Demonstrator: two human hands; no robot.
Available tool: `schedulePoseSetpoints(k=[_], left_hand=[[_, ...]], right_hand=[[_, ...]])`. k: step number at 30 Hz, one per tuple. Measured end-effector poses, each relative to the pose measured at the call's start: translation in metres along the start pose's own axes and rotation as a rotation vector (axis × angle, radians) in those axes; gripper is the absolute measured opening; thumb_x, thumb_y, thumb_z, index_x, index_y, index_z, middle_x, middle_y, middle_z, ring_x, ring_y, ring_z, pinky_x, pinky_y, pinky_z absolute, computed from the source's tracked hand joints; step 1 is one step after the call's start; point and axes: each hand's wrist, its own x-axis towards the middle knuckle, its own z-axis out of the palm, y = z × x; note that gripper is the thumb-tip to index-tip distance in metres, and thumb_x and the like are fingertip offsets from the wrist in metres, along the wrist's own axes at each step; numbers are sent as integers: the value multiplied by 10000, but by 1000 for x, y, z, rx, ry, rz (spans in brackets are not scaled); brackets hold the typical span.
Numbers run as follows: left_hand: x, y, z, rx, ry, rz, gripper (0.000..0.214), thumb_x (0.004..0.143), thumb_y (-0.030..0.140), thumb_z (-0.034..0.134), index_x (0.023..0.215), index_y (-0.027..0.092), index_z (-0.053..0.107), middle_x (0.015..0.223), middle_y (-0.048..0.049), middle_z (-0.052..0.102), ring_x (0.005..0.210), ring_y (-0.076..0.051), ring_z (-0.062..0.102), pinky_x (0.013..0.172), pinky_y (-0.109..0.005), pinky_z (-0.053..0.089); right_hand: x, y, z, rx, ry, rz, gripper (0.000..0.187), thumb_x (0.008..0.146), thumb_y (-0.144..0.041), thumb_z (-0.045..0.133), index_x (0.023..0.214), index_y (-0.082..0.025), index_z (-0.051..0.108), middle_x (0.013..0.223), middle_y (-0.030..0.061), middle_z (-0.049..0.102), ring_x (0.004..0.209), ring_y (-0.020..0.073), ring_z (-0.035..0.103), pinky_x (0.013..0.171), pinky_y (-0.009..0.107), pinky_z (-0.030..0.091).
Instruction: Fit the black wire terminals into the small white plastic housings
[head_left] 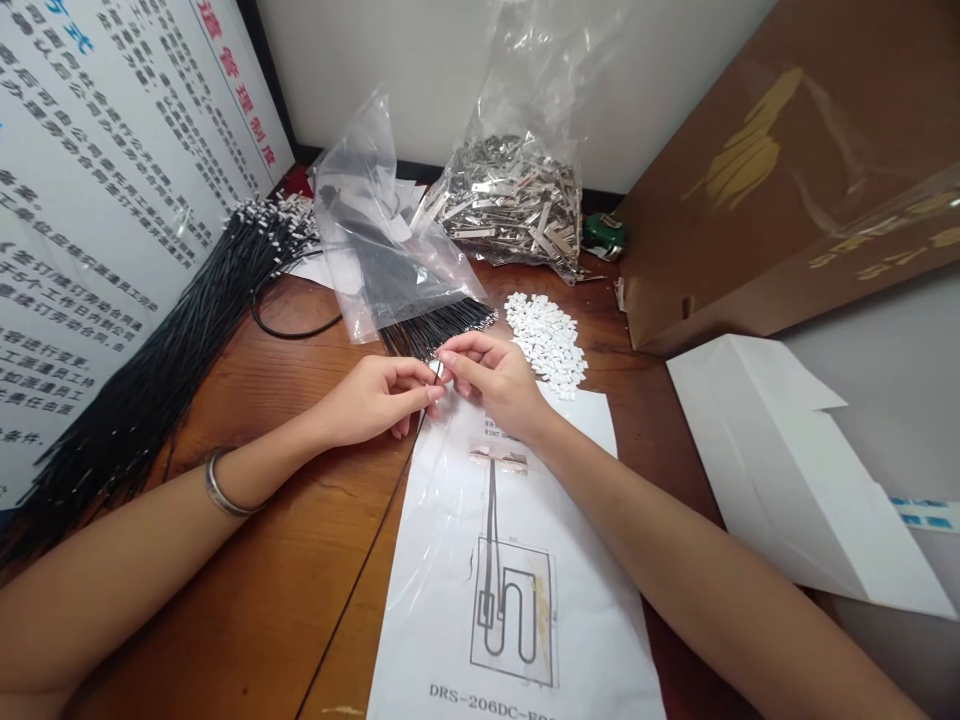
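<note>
- Clenched tip to tip at centre of frame: fingers [433, 392] of left hand [375, 402] against fingers [452, 356] of right hand [496, 385], pinching the end of a thin black wire [438, 368]. Too small to tell whether a white piece sits in the pinch as well.
- Wire end lodged right between the two sets of fingertips, touching both, seemingly raised just off the surface [285, 560]. Traced up from there, apparently into the fanned wire bundle [439, 325] just above the knuckles.
- Probably almost weightless, limp along the length and stiff only at the tip. Likely slick in the sheath and easily kinked. Best taken close behind the tip, thumb against forefinger, not further back where apt to flop.
- Just right of the right hand: heap of small white pieces [547, 345], loose, light by the look, apt to scatter.
- Over the bundle, a clear plastic bag [375, 240]. Further up, at centre top, a second bag of metal strips [517, 200].
- Below the hands, a printed sheet [525, 600] with a wiring drawing, under the right wrist. Silver bangle [221, 487] on the left wrist.
- At the left edge, a long sheaf of black wires [150, 380] against a lettered board [90, 200]. At the right, a brown carton [787, 170] and white folded paper [787, 480].
</note>
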Motion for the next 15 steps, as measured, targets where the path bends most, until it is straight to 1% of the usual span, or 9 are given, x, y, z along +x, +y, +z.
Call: schedulePoseSetpoints(k=[4,8,12,15], left_hand=[[-1,-1,0,23,-9,-12,237,868,327,612,899,103,679,715,-35,696,447,-51,533,431,-149,458],[0,-3,0,41,-27,-7,260,902,326,569,866,102,697,644,-18,656,480,-64,559,464,-155,490],[1,-2,0,31,-28,1,253,903,313,564,886,95,689,759,-56,696,507,-68,575,464,-164,499],[1,-1,-1,6,-29,-3,242,899,298,560,844,89,670,781,-70,706,502,-67,576,456,-164,491]], right_hand=[[0,1,0,11,19,7,254,732,-404,771,807,-191,655,623,-24,644,445,55,435,430,229,331],[0,1,0,29,26,22,245,723,-390,777,810,-190,665,627,-22,653,444,55,427,431,226,327],[0,1,0,47,30,24,241,722,-380,777,813,-184,670,622,-19,659,439,54,424,433,222,328],[0,1,-1,51,18,27,230,725,-370,774,820,-185,675,632,-13,663,450,58,435,436,222,327]])
